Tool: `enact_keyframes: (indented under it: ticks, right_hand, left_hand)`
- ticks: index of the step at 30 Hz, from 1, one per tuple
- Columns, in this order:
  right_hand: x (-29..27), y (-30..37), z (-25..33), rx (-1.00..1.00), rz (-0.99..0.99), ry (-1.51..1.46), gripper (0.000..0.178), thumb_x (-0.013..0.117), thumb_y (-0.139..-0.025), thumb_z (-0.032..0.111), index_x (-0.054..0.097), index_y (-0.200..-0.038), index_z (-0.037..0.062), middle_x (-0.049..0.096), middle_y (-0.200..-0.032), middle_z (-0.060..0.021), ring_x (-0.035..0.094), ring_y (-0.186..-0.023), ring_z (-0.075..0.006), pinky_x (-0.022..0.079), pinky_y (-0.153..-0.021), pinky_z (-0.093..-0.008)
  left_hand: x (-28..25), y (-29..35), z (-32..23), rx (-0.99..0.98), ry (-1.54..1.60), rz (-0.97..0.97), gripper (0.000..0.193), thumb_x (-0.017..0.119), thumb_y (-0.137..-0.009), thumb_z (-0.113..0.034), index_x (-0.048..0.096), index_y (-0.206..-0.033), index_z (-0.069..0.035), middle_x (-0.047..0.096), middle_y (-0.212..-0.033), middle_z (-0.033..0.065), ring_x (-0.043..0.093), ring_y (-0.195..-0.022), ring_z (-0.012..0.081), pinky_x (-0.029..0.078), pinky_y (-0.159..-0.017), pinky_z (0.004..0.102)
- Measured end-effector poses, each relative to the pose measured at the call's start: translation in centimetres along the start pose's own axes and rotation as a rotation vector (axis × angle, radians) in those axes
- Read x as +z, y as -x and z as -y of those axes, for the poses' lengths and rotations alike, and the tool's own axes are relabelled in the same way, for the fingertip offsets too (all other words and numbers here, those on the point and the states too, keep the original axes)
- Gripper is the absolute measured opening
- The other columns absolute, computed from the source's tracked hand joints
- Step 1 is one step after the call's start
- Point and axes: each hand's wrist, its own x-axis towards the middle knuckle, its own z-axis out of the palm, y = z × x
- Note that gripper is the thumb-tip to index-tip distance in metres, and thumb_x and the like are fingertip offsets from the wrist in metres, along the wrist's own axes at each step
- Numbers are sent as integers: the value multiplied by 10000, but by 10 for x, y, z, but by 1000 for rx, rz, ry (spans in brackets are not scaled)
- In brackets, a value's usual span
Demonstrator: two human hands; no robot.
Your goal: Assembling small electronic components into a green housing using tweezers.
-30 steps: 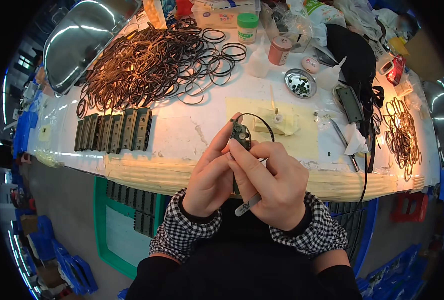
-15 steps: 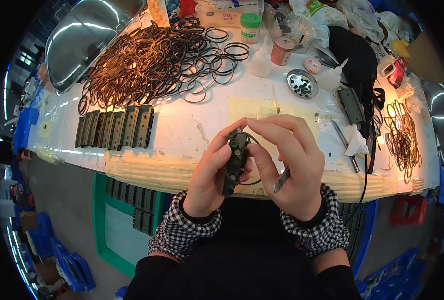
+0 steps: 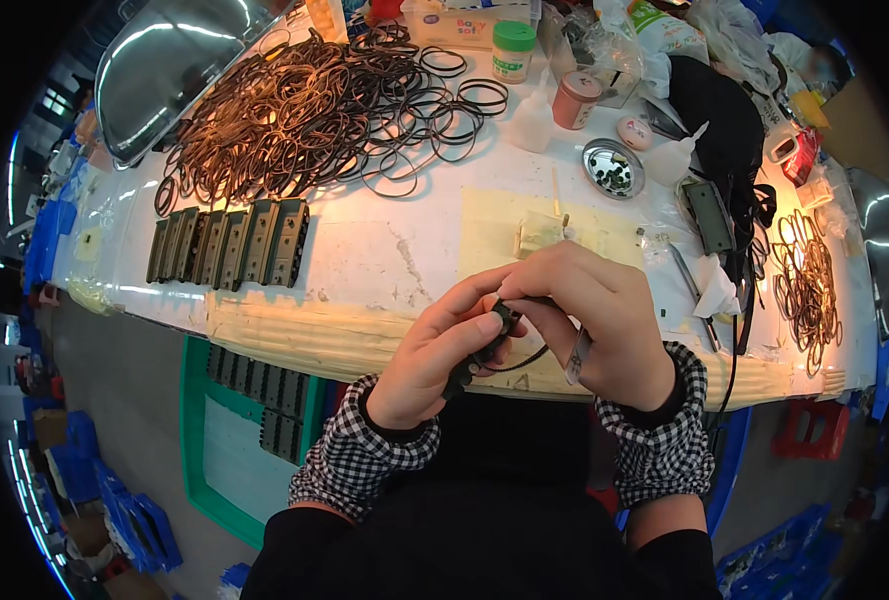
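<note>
Narrow dark green moulded part (image 3: 464, 376): sat a bit below the middle of the frame, held up over the front edge of the white tabletop (image 3: 354, 255). Tilted, upper end leaning right, and fingers hid a good chunk of it.
Left hand (image 3: 419, 365): wrapped round that part with the thumb near its upper end, so basically the clamp here.
Right hand (image 3: 609, 320): curled in from the right, thumb and forefinger bunched up at the part's upper end. Couldn't tell exactly what the tips were pinching, too covered up.
Slim silver metal tool (image 3: 576, 360): gripped in the right hand too, flat end poking out below the fingers, apart from the green part.
Thin black flexible band (image 3: 526, 363): curved out in a free loop below the right hand, one end disappearing behind the left fingers.
Step in hand: my read, fiddly fingertip work where band met part. Didn't look snug, given that loose loop.
Next move called for: a dead steady left grip plus light, even tension from the right fingertips, I'd say, or the band could've twisted or pinged off.
Tangled heap of brown-black rubber loops (image 3: 284, 125): upper left of the frame, well apart from the hands.
Row of green box-shaped pieces (image 3: 229, 245): left of the frame, lined up below the heap.
Round silver metal dish (image 3: 587, 168): upper right of centre, small dark green bits inside.
</note>
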Motion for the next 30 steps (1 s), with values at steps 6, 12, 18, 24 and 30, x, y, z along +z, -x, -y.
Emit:
enact_keyframes:
  ticks: [6, 12, 18, 24, 30]
  right_hand:
    - [3, 5, -15, -191, 5, 158, 317, 701, -669, 97, 621, -976, 105, 633, -928, -33, 616, -653, -230, 487, -562, -326]
    - [4, 9, -12, -239, -13, 208, 274, 674, -705, 115, 616, -973, 108, 636, -941, -34, 611, -647, -213, 489, -554, -311]
    - [8, 11, -14, -212, -44, 158, 291, 692, -693, 103, 610, -972, 94, 634, -922, -50, 646, -699, -235, 519, -581, -320]
    - [12, 14, -12, -114, -59, 96, 307, 706, -679, 62, 606, -970, 71, 640, -895, -74, 661, -726, -254, 526, -581, -328]
    - [10, 11, -12, -109, -39, 108, 272, 684, -702, 37, 603, -960, 61, 644, -863, -75, 654, -703, -247, 521, -575, -333]
  left_hand:
    - [4, 3, -6, -34, 83, -8, 493, 505, -989, -196, 411, -1445, -33, 593, -1025, 20, 513, -810, 61, 408, -677, 209]
    - [2, 1, -4, -28, 40, 7, 491, 512, -988, -197, 420, -1442, -34, 590, -1036, 17, 514, -831, 57, 403, -670, 205]
    - [-1, 4, -1, 143, -69, 69, 495, 508, -1001, -201, 403, -1456, -35, 583, -1032, 17, 494, -819, 60, 389, -655, 199]
    - [1, 1, 1, 32, -69, 20, 498, 500, -1004, -200, 396, -1460, -31, 563, -1004, 3, 485, -811, 60, 388, -667, 205]
    - [2, 1, -5, -18, -66, 0, 549, 487, -971, -267, 404, -1422, 35, 578, -1011, 48, 528, -871, 97, 422, -719, 239]
